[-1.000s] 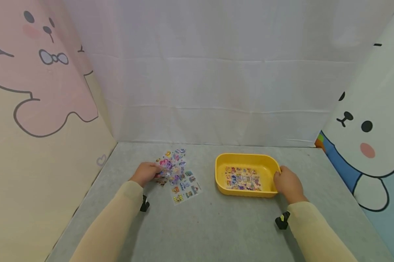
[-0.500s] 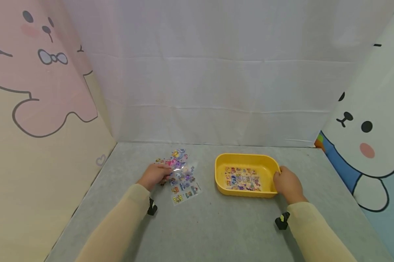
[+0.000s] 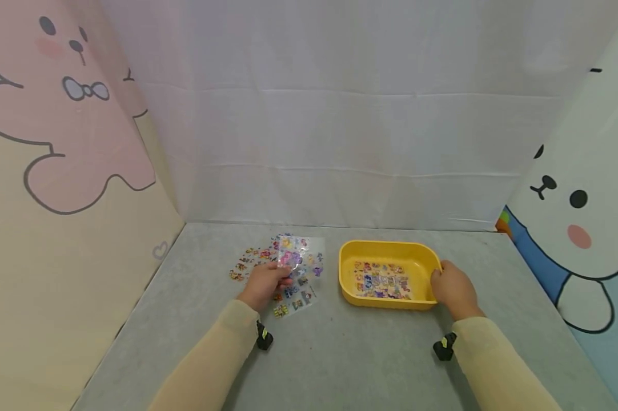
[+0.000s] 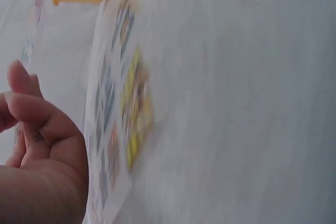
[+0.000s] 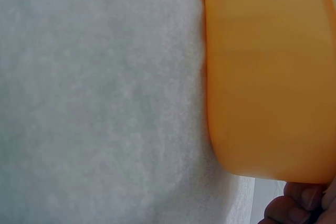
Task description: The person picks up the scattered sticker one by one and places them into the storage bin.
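My left hand point(image 3: 265, 284) pinches a clear sticker sheet point(image 3: 315, 251) by its near left edge, raised over other sheets. Beneath it a second sticker sheet point(image 3: 296, 299) lies on the table, and more stickers point(image 3: 247, 260) spread to the left. In the left wrist view the thumb and fingers point(image 4: 47, 114) meet at their tips beside the lying sheet point(image 4: 137, 103). My right hand point(image 3: 454, 290) grips the right rim of a yellow plastic tray point(image 3: 386, 246), its fingers partly hidden. Inside the tray lies a sticker sheet point(image 3: 382, 279).
The grey table point(image 3: 329, 365) runs back to a white curtain point(image 3: 309, 142). Printed cartoon panels stand on both sides, a pink bear point(image 3: 83, 131) at left and a white one point(image 3: 556, 228) at right. Each wrist wears a small black camera.
My left hand has moved right and a little nearer, carrying the clear sticker sheet toward the tray and off the stickers at left. My right hand and the tray have stayed in place.
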Tool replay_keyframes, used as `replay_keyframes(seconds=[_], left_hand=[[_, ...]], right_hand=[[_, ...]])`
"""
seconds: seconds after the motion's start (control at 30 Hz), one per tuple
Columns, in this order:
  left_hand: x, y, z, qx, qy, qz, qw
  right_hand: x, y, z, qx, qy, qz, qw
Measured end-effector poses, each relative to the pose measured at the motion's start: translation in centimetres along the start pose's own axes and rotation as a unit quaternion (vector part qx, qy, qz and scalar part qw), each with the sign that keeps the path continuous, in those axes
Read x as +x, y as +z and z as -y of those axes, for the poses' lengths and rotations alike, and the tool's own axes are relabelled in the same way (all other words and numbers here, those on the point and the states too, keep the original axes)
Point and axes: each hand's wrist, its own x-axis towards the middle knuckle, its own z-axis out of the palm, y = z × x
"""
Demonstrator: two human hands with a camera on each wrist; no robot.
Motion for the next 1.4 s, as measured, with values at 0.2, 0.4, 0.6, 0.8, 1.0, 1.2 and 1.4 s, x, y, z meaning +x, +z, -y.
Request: replay_keyframes(seconds=[0.2, 0.4, 0.6, 0.8, 1.0, 1.2, 1.4], left_hand=[[-1.2, 3.5, -0.6, -0.066, 0.022, 0.005, 0.9976], [-2.6, 7.1, -1.9, -0.062, 0.042, 0.029, 0.9968], [-3.7, 9.9, -3.3, -0.051, 0.047, 0.037, 0.9969], [-4.3, 12.4, -4.6, -0.061, 0.047, 0.043, 0.9961], [-4.6, 14.7, -5.3, -0.022, 0.066, 0.042, 0.9967], [-4.8, 16.6, -5.9, 0.017, 0.072, 0.032, 0.9968], [-4.9, 17.7, -6.4, 0.046, 0.067, 0.014, 0.9966]], right_hand=[[-0.1, -0.2, -0.2, 0.000, 0.004, 0.000, 1.0000], [-0.2, -0.5, -0.4, 0.002, 0.000, -0.001, 1.0000], [-0.2, -0.5, -0.3, 0.003, 0.002, 0.004, 1.0000], [-0.3, -0.5, -0.1, 0.004, 0.008, 0.006, 0.9999], [-0.3, -0.5, 0.0, 0.003, 0.007, 0.012, 0.9999], [0.1, -0.3, 0.0, -0.003, 0.001, 0.007, 1.0000], [0.2, -0.1, -0.1, 0.000, 0.002, 0.005, 1.0000]])
